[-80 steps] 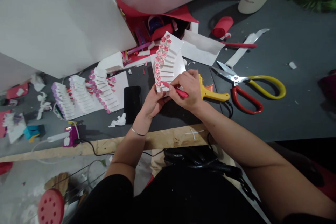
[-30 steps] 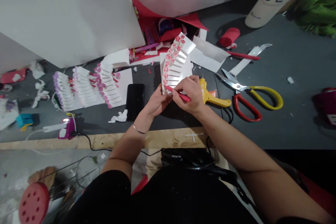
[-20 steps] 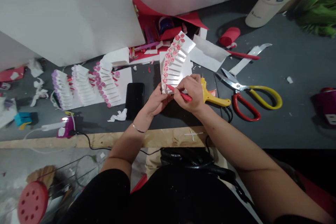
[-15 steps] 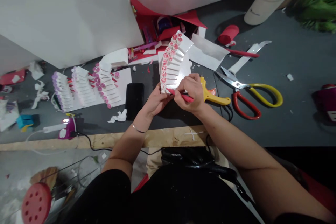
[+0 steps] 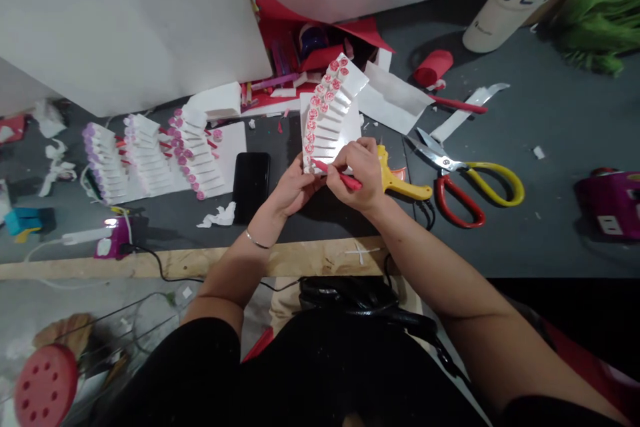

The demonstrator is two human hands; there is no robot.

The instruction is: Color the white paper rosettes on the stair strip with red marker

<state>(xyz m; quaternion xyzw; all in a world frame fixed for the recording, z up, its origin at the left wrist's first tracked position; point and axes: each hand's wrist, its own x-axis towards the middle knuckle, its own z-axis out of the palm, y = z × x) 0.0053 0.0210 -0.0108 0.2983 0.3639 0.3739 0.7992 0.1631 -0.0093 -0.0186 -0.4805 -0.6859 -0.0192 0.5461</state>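
Observation:
My left hand (image 5: 296, 192) grips the lower end of a white paper staircase model (image 5: 330, 113), which stands tilted up from a white sheet. Pink-and-white paper roses (image 5: 317, 107) line the left edge of its steps. My right hand (image 5: 359, 177) is shut on a red marker (image 5: 340, 175), whose tip touches the model's lowest corner. The right hand's fingers rest just below the steps. A yellow glue gun (image 5: 400, 183) lies next to that hand, its front part hidden beneath it.
Several finished paper staircases with pink and purple ends (image 5: 150, 160) lie left of a black phone (image 5: 251, 187). Large scissors with yellow and red handles (image 5: 465, 177) lie to the right. A wooden strip (image 5: 300, 260) runs along the near edge, and white boards stand behind.
The whole scene has slid slightly left and up in view. The marker tip has moved along the model's lower edge, further left, and both hands still hold their things.

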